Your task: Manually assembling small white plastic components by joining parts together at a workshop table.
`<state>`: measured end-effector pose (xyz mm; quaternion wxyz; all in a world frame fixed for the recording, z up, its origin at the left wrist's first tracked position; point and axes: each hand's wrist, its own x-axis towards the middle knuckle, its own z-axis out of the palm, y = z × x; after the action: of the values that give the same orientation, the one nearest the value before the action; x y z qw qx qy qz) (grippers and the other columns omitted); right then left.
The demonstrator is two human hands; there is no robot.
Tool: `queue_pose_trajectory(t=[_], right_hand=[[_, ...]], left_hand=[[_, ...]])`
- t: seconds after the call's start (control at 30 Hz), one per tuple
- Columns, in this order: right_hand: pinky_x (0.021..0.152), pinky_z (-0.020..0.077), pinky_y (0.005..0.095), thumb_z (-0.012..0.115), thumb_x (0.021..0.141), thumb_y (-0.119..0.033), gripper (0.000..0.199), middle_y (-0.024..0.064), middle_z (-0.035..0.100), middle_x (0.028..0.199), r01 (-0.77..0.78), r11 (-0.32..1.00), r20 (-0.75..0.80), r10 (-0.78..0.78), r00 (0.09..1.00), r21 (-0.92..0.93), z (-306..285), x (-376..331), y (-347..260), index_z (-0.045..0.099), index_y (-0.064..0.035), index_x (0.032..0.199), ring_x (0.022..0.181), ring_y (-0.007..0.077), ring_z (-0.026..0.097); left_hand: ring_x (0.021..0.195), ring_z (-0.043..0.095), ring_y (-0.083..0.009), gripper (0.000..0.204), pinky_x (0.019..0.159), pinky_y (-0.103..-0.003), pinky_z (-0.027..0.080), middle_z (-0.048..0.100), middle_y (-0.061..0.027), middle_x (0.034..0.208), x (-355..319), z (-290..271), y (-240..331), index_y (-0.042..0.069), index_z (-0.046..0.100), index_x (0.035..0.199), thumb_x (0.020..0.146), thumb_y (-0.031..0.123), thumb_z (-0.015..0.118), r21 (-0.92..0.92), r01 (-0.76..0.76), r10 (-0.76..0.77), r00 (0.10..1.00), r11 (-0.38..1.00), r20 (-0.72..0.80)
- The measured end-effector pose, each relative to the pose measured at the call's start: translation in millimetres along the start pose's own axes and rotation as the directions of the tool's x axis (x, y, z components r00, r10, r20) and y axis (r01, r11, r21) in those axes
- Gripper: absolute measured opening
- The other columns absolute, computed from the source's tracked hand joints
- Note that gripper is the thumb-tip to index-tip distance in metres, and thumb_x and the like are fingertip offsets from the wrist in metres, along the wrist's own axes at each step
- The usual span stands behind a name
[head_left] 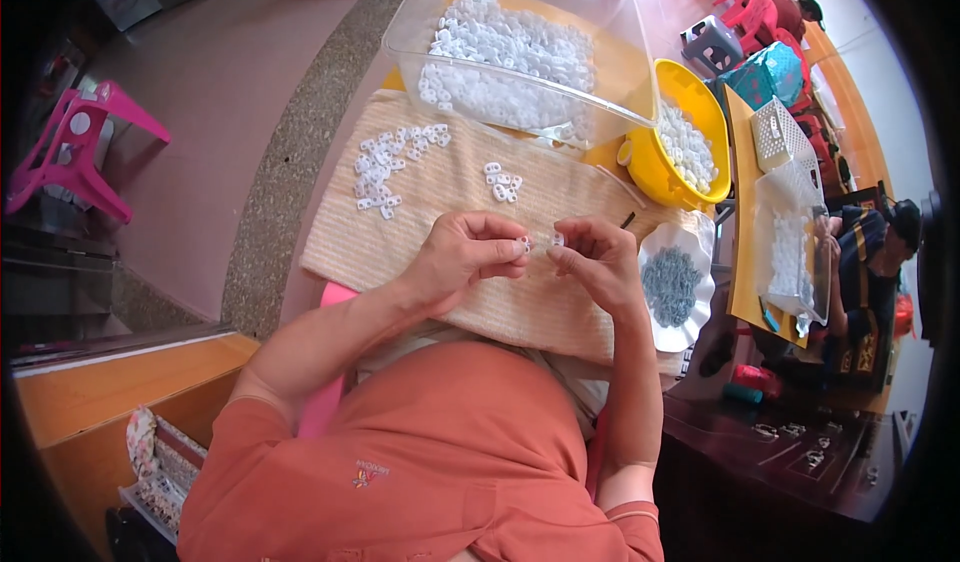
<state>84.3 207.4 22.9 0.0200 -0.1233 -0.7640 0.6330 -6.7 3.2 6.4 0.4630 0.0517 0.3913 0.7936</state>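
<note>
Over the beige cloth [400,232], my left hand [462,254] pinches a small white plastic piece [524,243] between thumb and fingertips. A similar small white piece [557,241] is in the pinch of my right hand [606,264]. The two fingertips are a short gap apart. Just beyond my hands lies a small cluster of white two-holed plastic pieces [503,184]. A bigger scatter of the same pieces [378,165] spreads at the left of the cloth. Beside my right hand, a wavy-rimmed white dish [690,330] holds a heap of small grey parts [671,286].
A clear plastic tub [520,77] full of white pieces stands at the far side, with a yellow basin [650,167] of them to its right. A pink stool [90,142] is on the left. At right, another person [865,252] sits by a white basket [785,132].
</note>
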Motion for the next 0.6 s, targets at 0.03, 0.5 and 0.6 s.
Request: queue_pose_trajectory(t=[0.03,0.5,0.6], right_hand=[[0.063,0.0526,0.0229,0.072,0.081,0.001,0.024,0.0028,0.065,0.082,-0.002,1.000,0.000,0.002,1.000,0.003,0.9,-2.5,1.3,0.064,0.0027,0.104,0.071,0.0087,0.063],[0.065,0.0534,0.0230,0.072,0.082,0.001,0.030,0.0059,0.068,0.086,-0.020,0.959,-0.003,0.022,1.000,0.282,17.4,-18.4,4.8,0.064,0.0025,0.111,0.073,0.0112,0.065],[0.065,0.0538,0.0232,0.072,0.082,0.001,0.030,0.0064,0.068,0.086,-0.005,0.960,-0.006,0.007,1.000,0.280,18.7,-18.8,7.6,0.064,0.0025,0.111,0.073,0.0117,0.065]], left_hand=[[0.078,0.067,-0.0156,0.015,0.073,-0.028,0.058,0.068,-0.0099,0.089,-0.1,0.1,0.2,-0.003,0.066,0.098,0.085,0.002,0.068,0.003,0.007,-0.007,1.000,1.000,0.008],[0.081,0.067,-0.0150,0.017,0.074,-0.028,0.058,0.068,-0.0096,0.093,0.4,-0.7,-8.6,-0.002,0.065,0.102,0.085,0.001,0.067,0.029,0.066,-0.066,0.998,0.997,0.019],[0.081,0.067,-0.0148,0.016,0.074,-0.027,0.058,0.068,-0.0095,0.092,-0.4,0.2,-7.9,-0.001,0.065,0.101,0.085,0.001,0.067,0.027,0.074,-0.074,0.997,0.997,0.025]])
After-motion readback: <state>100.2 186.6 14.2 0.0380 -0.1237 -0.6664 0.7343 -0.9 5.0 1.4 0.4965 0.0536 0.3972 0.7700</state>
